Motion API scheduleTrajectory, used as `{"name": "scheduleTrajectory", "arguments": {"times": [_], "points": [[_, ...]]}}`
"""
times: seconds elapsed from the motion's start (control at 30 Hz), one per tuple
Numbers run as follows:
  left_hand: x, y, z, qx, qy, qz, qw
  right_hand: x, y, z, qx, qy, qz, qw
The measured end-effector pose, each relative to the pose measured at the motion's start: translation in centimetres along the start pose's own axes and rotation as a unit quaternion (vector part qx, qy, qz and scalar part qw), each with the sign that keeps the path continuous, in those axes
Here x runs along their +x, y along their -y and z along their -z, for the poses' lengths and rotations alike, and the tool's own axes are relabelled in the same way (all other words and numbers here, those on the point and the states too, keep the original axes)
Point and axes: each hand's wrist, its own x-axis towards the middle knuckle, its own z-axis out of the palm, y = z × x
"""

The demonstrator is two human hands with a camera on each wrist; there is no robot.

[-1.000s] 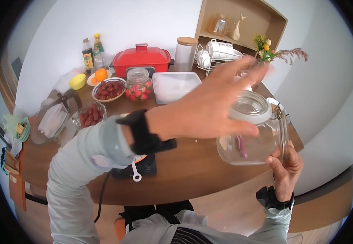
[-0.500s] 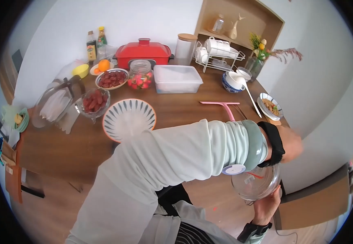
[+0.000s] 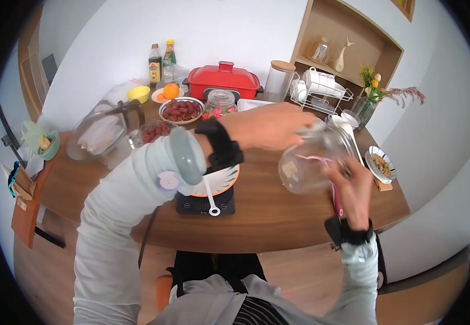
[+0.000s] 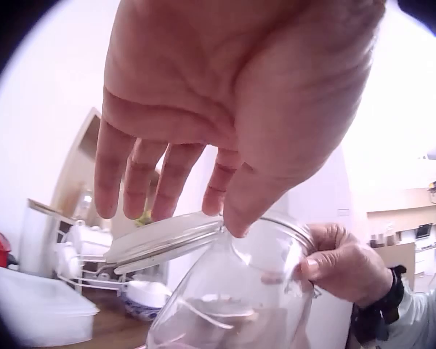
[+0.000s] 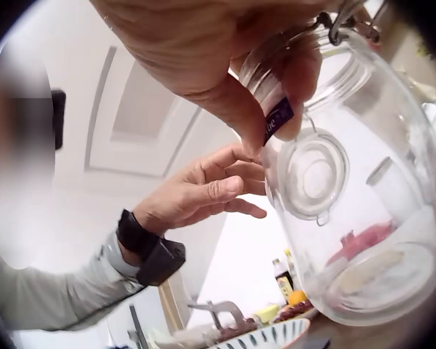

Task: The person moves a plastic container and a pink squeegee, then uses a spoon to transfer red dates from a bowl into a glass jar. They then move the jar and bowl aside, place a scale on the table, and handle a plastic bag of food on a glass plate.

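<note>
A clear glass jar (image 3: 306, 172) with a wire clip is held above the right side of the table. My right hand (image 3: 352, 187) grips it near its neck; in the right wrist view the thumb and a finger pinch by a small dark label (image 5: 280, 118). The hinged glass lid (image 4: 163, 238) is swung away from the mouth. My left hand (image 3: 270, 127) is at the lid side with fingers extended; in the left wrist view its thumb and fingertips are right at the lid's edge. Below the jar lies a pink squeegee (image 3: 337, 201), partly hidden.
Left of the jar, a striped plate (image 3: 223, 182) sits on a black electronic device (image 3: 196, 207). Farther back are a bowl of dates (image 3: 181, 110), a strawberry jar (image 3: 220, 102) and a red cooker (image 3: 225, 78). A bowl of food (image 3: 380, 164) stands at the right edge.
The jar has risen from low beside the table's edge to above the tabletop. My left arm has drawn back leftward from across the jar; the right hand keeps its grip.
</note>
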Motion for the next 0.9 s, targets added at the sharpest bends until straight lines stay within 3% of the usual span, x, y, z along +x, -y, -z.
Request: {"name": "scheduleTrajectory", "arguments": {"times": [0.1,0.2,0.3,0.4,0.53,0.6,0.67,0.7,0.73,0.77,0.8,0.83,0.87,0.9], "points": [[-2.3,3.8,-1.2,0.031,0.011,0.105,0.994,3.6,-0.4,-4.7,-0.149,0.053,0.128,0.979],[-2.8,6.1,-2.4,-0.074,0.087,0.340,0.933,4.6,-0.8,-9.2,-0.203,0.096,0.149,0.963],[-3.9,7.8,-4.3,-0.262,0.018,0.441,0.858,4.3,-1.3,-12.8,-0.261,0.096,0.124,0.953],[-4.2,8.4,-5.2,-0.286,-0.014,0.450,0.846,3.8,-1.6,-14.6,-0.264,0.085,0.103,0.955],[-4.0,9.4,-5.4,-0.298,0.036,0.442,0.845,2.9,-2.2,-16.2,-0.258,0.044,0.123,0.957],[-3.7,9.7,-5.4,-0.225,0.101,0.386,0.889,2.8,-2.0,-16.0,-0.255,0.055,0.115,0.959],[-3.2,10.6,-5.5,-0.034,0.191,0.254,0.948,2.9,-1.6,-15.0,-0.194,0.097,0.105,0.971],[-2.8,12.4,-6.2,0.120,0.241,0.140,0.953,3.3,-1.7,-13.9,-0.133,0.132,0.098,0.977],[-2.6,14.0,-7.0,0.269,0.281,0.019,0.921,3.8,-1.8,-12.6,-0.072,0.165,0.090,0.980],[-2.9,14.5,-7.4,0.184,0.225,0.072,0.954,4.6,-1.9,-10.9,0.027,0.176,0.076,0.981],[-3.0,13.3,-6.6,0.091,0.161,0.114,0.976,5.4,-2.4,-9.3,0.052,0.129,0.038,0.990],[-3.0,11.8,-6.4,-0.112,0.112,0.285,0.945,6.4,-3.4,-8.0,0.079,0.093,-0.015,0.992],[-2.7,9.6,-5.3,-0.307,0.056,0.435,0.845,7.0,-4.6,-6.8,0.107,0.057,-0.069,0.990],[-2.6,9.1,-4.8,-0.290,0.072,0.438,0.848,7.1,-6.8,-6.3,0.024,0.133,-0.093,0.986]]}}
